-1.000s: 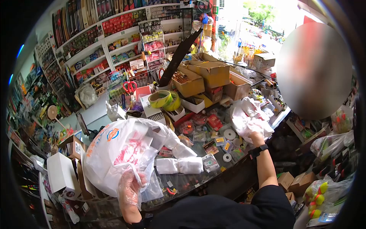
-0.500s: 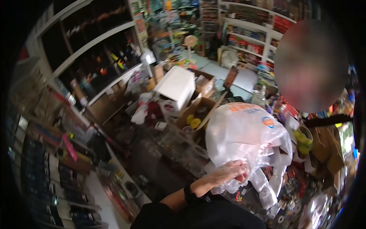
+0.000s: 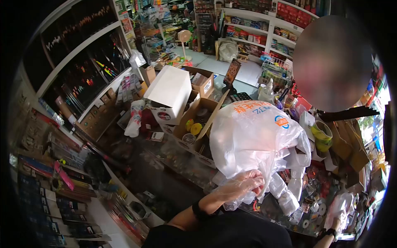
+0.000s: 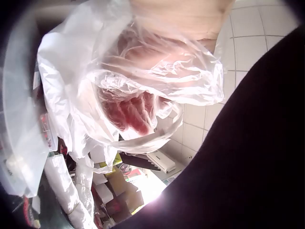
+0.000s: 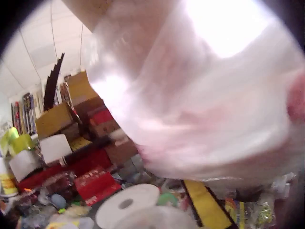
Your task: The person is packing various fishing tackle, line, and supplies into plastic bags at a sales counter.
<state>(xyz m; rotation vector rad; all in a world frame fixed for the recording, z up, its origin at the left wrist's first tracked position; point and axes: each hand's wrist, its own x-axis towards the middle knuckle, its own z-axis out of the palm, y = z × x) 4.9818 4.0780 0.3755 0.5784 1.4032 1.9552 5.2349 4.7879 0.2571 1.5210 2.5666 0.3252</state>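
My left hand [image 3: 248,184], in a thin clear plastic glove, grips the gathered handle of a large white plastic bag [image 3: 248,136] with orange and blue print. In the left wrist view, the fingers [image 4: 131,114] curl inside the handle loop. White wrapped rolls [image 3: 285,196] lie beside the bag on the glass counter. Far to the right, my right hand [image 3: 337,225] holds a smaller white plastic bag [image 3: 341,206]. Blurred white plastic fills much of the right wrist view and hides most of the right fingers.
A white box [image 3: 169,89] and an open cardboard box [image 3: 198,120] stand left of the big bag. A phone [image 3: 232,72] is propped behind it. Yellow tape rolls [image 3: 321,134] and cardboard boxes [image 3: 351,142] are at right. Small packets and a white spool [image 5: 128,205] crowd the counter.
The head view has swung left, so the big bag now appears further right. My left hand keeps its grip on it. The right hand, out of sight half a second ago, shows again at lower right.
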